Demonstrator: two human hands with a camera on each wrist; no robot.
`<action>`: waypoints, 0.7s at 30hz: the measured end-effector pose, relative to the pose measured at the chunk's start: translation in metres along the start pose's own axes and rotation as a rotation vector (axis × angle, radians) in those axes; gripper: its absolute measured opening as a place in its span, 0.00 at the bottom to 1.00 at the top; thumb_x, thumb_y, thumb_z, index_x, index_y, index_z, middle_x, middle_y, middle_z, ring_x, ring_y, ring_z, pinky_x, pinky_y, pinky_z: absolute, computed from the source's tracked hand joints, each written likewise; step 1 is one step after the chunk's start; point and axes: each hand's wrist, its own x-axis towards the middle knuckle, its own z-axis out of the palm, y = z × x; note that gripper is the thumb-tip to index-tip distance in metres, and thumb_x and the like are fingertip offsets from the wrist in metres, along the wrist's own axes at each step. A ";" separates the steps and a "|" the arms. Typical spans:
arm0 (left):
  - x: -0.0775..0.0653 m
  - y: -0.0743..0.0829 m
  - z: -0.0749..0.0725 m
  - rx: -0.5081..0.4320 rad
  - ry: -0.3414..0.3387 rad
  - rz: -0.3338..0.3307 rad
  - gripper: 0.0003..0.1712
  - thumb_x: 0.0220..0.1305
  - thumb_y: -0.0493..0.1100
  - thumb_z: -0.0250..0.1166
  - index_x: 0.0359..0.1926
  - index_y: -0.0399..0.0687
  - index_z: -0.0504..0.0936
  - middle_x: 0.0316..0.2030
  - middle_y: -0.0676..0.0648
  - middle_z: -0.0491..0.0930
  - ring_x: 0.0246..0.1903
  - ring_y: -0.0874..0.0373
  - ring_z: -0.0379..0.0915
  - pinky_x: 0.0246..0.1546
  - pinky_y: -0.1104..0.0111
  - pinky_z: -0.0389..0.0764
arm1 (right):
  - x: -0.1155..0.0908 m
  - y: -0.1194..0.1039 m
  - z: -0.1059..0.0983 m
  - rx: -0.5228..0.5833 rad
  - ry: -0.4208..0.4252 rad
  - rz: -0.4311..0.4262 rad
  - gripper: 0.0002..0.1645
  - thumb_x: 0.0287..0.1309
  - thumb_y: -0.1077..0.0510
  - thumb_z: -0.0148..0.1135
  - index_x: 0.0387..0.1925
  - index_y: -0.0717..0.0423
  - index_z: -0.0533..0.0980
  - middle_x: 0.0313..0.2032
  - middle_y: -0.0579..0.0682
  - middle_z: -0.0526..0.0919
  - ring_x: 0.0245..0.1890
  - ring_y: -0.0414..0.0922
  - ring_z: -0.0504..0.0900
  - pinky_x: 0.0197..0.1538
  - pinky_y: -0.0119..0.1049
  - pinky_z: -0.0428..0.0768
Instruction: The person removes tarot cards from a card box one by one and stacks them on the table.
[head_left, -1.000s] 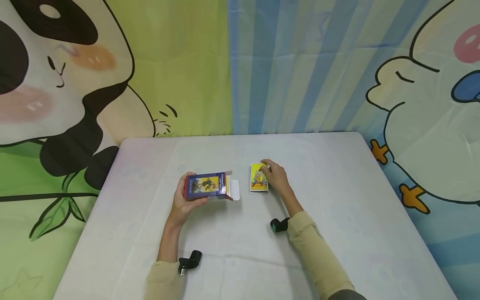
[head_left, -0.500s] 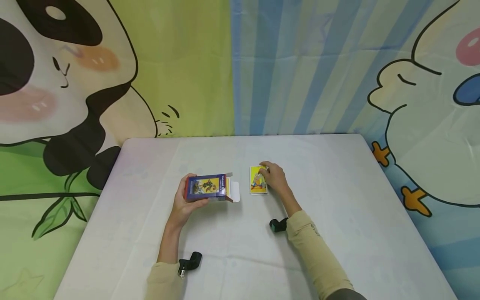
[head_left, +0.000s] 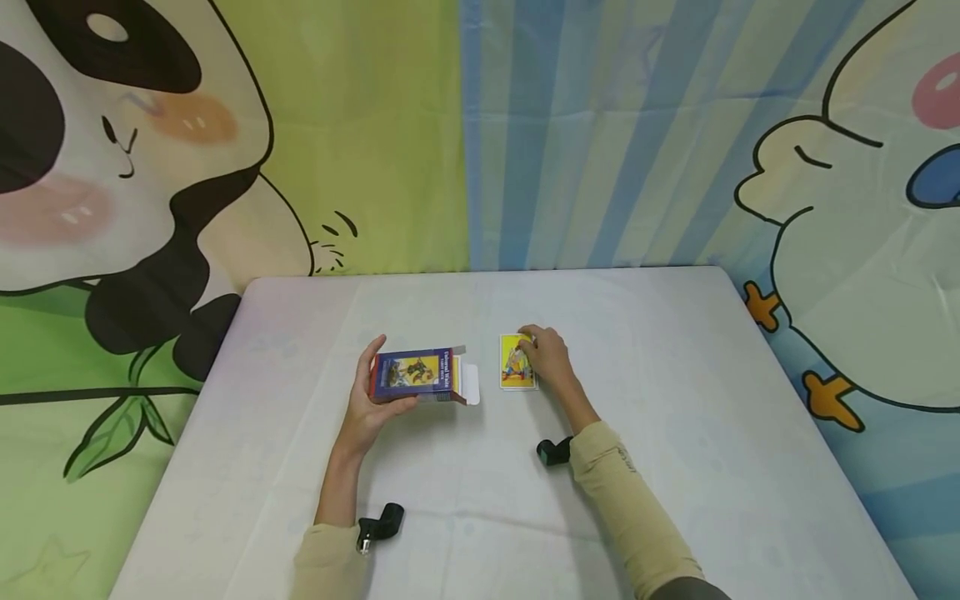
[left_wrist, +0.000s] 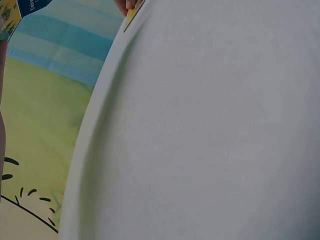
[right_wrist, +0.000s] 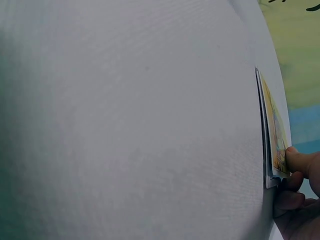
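My left hand [head_left: 362,415] holds a blue tarot card box [head_left: 411,373] with a yellow picture on its front, thumb along the near side and fingers at the far left. The box's white end flap [head_left: 470,383] hangs open on the right. Right of it, a small stack of tarot cards [head_left: 512,368] lies on the table, a yellow picture card on top. My right hand [head_left: 551,357] grips the stack's right edge. In the right wrist view the thumb [right_wrist: 299,161] presses the top card [right_wrist: 276,131], with fingers curled at the edge below.
A white cloth covers the table [head_left: 450,542]. Black wrist cameras sit at the left wrist [head_left: 381,523] and right wrist [head_left: 553,452]. Behind the table hangs a curtain [head_left: 585,133] printed with cartoon animals.
My right hand and the top card have shifted slightly toward me, and the top card now lines up better with the stack. The left fingers have straightened a little at the box.
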 end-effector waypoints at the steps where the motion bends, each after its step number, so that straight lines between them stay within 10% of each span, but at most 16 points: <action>1: 0.001 0.000 0.000 -0.008 -0.009 -0.001 0.60 0.47 0.23 0.69 0.75 0.57 0.47 0.56 0.50 0.68 0.51 0.61 0.71 0.48 0.74 0.79 | 0.000 0.000 0.001 -0.002 0.001 0.003 0.19 0.67 0.57 0.57 0.56 0.57 0.77 0.31 0.54 0.74 0.30 0.44 0.67 0.30 0.31 0.63; 21: 0.008 -0.010 -0.004 0.064 -0.032 -0.078 0.54 0.44 0.24 0.71 0.70 0.43 0.53 0.60 0.53 0.66 0.53 0.62 0.72 0.48 0.74 0.80 | -0.004 -0.002 0.003 0.003 0.038 0.031 0.18 0.68 0.57 0.56 0.57 0.55 0.77 0.35 0.56 0.75 0.32 0.46 0.68 0.32 0.32 0.65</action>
